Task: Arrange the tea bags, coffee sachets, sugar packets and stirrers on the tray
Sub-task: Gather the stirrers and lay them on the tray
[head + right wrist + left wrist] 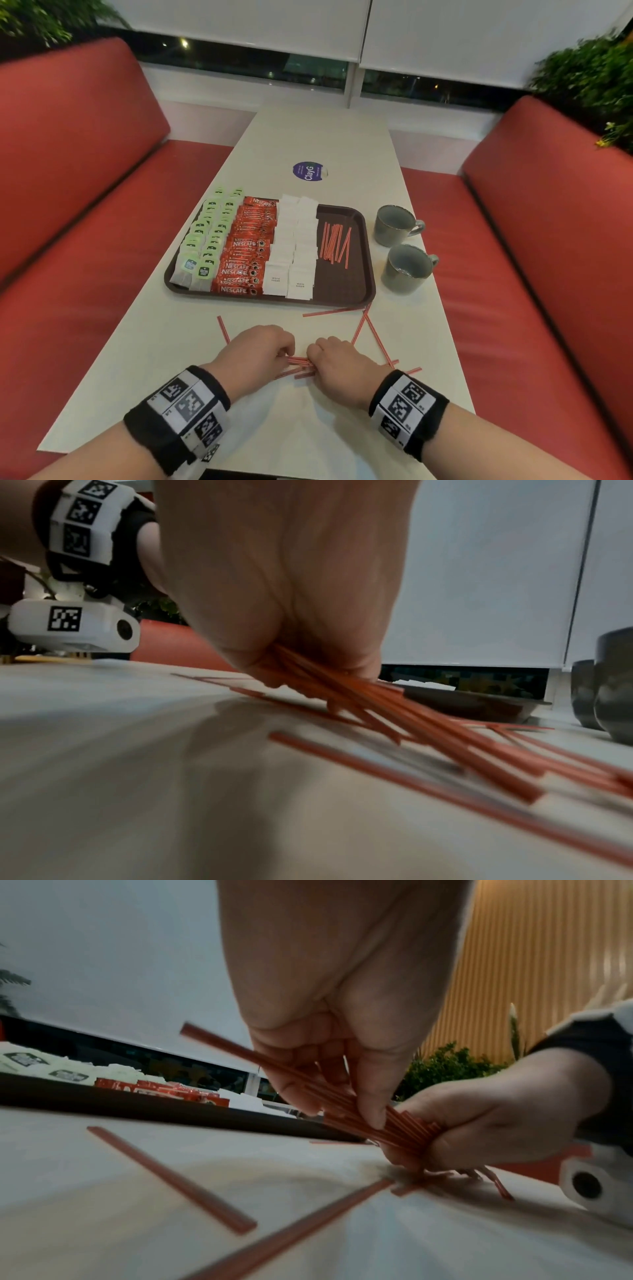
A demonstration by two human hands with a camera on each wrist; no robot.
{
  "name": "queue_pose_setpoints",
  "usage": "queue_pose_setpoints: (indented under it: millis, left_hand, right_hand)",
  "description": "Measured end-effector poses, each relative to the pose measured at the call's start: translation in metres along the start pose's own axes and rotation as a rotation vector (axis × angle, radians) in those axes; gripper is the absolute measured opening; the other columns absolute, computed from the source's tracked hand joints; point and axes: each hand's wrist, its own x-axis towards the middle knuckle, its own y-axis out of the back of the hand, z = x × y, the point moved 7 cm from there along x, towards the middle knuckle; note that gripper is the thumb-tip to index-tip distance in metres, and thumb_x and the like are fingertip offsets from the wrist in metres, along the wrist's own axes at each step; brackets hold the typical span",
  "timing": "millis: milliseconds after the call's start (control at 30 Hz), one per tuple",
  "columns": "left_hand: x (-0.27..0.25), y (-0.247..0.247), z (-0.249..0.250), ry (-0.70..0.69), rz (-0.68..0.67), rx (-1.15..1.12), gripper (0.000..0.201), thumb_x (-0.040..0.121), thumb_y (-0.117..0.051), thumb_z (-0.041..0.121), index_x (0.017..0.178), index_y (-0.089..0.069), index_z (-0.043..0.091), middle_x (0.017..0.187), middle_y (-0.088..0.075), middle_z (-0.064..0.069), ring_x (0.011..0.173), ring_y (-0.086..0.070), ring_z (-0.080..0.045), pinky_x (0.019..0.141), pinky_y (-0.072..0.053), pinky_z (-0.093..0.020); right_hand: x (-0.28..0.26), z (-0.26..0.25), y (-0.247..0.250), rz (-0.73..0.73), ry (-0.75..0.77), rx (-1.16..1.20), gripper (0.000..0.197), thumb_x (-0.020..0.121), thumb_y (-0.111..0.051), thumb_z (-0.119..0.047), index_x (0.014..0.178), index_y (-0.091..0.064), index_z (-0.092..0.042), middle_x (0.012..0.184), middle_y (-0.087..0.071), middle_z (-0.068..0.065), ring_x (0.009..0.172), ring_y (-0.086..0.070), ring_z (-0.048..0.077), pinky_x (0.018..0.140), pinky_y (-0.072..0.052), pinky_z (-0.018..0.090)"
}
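A dark brown tray (359,274) holds rows of green-tagged tea bags (205,240), red coffee sachets (245,253), white sugar packets (294,246) and a small pile of red stirrers (334,243). In front of the tray, my left hand (260,353) and right hand (337,359) meet over a bundle of red stirrers (298,360). Both hands grip that bundle (404,1126) with curled fingers, just above the table. The right wrist view shows the bundle (342,693) fanning out from under my right palm. Loose stirrers (363,325) lie scattered on the table around the hands.
Two grey mugs (394,224) (406,269) stand right of the tray. A round purple sticker (308,171) is on the white table (308,428) behind the tray. Red bench seats (85,222) flank the table on both sides.
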Motion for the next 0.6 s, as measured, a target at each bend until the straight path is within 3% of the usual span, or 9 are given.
queue_pose_setpoints:
  millis: [100, 167, 233, 300, 367, 433, 500, 600]
  left_hand:
    - [-0.005, 0.022, -0.004, 0.004, 0.087, -0.196, 0.013, 0.083, -0.067, 0.036, 0.094, -0.067, 0.03, 0.089, -0.06, 0.018, 0.084, -0.055, -0.001, 0.077, -0.045, -0.016]
    - [-0.011, 0.045, -0.014, 0.052, 0.231, -0.438, 0.016, 0.082, -0.068, 0.039, 0.098, -0.065, 0.034, 0.094, -0.062, 0.021, 0.091, -0.056, 0.006, 0.077, -0.042, -0.012]
    - [-0.017, 0.067, -0.031, 0.139, 0.413, -0.752, 0.018, 0.088, -0.056, 0.041, 0.103, -0.062, 0.033, 0.102, -0.063, 0.019, 0.099, -0.056, 0.003, 0.081, -0.042, -0.013]
    - [-0.016, 0.075, -0.049, 0.203, 0.523, -1.101, 0.04, 0.087, -0.038, 0.052, 0.106, -0.061, 0.026, 0.107, -0.066, 0.007, 0.105, -0.059, -0.009, 0.089, -0.045, -0.024]
    - [-0.009, 0.065, -0.059, 0.295, 0.442, -1.353, 0.061, 0.084, -0.027, 0.06, 0.109, -0.062, 0.017, 0.109, -0.067, -0.006, 0.107, -0.061, -0.02, 0.091, -0.046, -0.033]
    - [0.001, 0.048, -0.053, 0.36, 0.267, -1.477, 0.073, 0.084, -0.024, 0.065, 0.114, -0.061, 0.009, 0.112, -0.066, -0.012, 0.109, -0.06, -0.026, 0.093, -0.046, -0.038]
    - [0.008, 0.033, -0.04, 0.38, 0.121, -1.529, 0.076, 0.087, -0.022, 0.066, 0.117, -0.06, 0.006, 0.114, -0.066, -0.015, 0.11, -0.06, -0.028, 0.098, -0.044, -0.042]
    - [0.018, 0.02, -0.027, 0.408, 0.025, -1.508, 0.077, 0.089, -0.02, 0.066, 0.117, -0.059, 0.006, 0.116, -0.065, -0.015, 0.111, -0.06, -0.027, 0.1, -0.044, -0.042]
  right_hand:
    - [-0.003, 0.007, 0.017, 0.039, -0.033, 0.247, 0.003, 0.091, -0.042, -0.013, 0.092, -0.045, -0.013, 0.093, -0.054, 0.013, 0.084, -0.049, 0.029, 0.069, -0.036, 0.035]
    - [-0.008, 0.012, 0.032, 0.095, -0.033, 0.401, 0.005, 0.088, -0.04, -0.013, 0.085, -0.04, -0.016, 0.084, -0.053, 0.009, 0.075, -0.047, 0.025, 0.063, -0.035, 0.034]
    - [-0.012, 0.017, 0.049, 0.2, -0.043, 0.563, 0.012, 0.089, -0.037, -0.011, 0.079, -0.039, -0.019, 0.076, -0.051, 0.004, 0.069, -0.044, 0.019, 0.063, -0.036, 0.033]
    - [-0.014, 0.025, 0.062, 0.303, -0.092, 0.727, 0.023, 0.09, -0.038, -0.006, 0.073, -0.039, -0.023, 0.069, -0.046, -0.003, 0.063, -0.04, 0.011, 0.059, -0.034, 0.026]
    - [-0.012, 0.03, 0.07, 0.375, -0.122, 0.853, 0.021, 0.088, -0.041, -0.011, 0.071, -0.041, -0.025, 0.066, -0.044, -0.006, 0.06, -0.039, 0.008, 0.059, -0.033, 0.028]
    - [-0.011, 0.031, 0.073, 0.431, -0.14, 0.965, 0.014, 0.081, -0.041, -0.017, 0.07, -0.043, -0.026, 0.066, -0.044, -0.008, 0.062, -0.039, 0.009, 0.062, -0.033, 0.031]
    - [-0.01, 0.032, 0.073, 0.464, -0.155, 1.051, 0.011, 0.077, -0.04, -0.018, 0.069, -0.044, -0.024, 0.064, -0.044, -0.011, 0.063, -0.04, 0.011, 0.064, -0.034, 0.033]
    - [-0.008, 0.038, 0.069, 0.503, -0.197, 1.11, 0.01, 0.075, -0.041, -0.017, 0.069, -0.046, -0.023, 0.06, -0.043, -0.013, 0.063, -0.04, 0.013, 0.065, -0.034, 0.035]
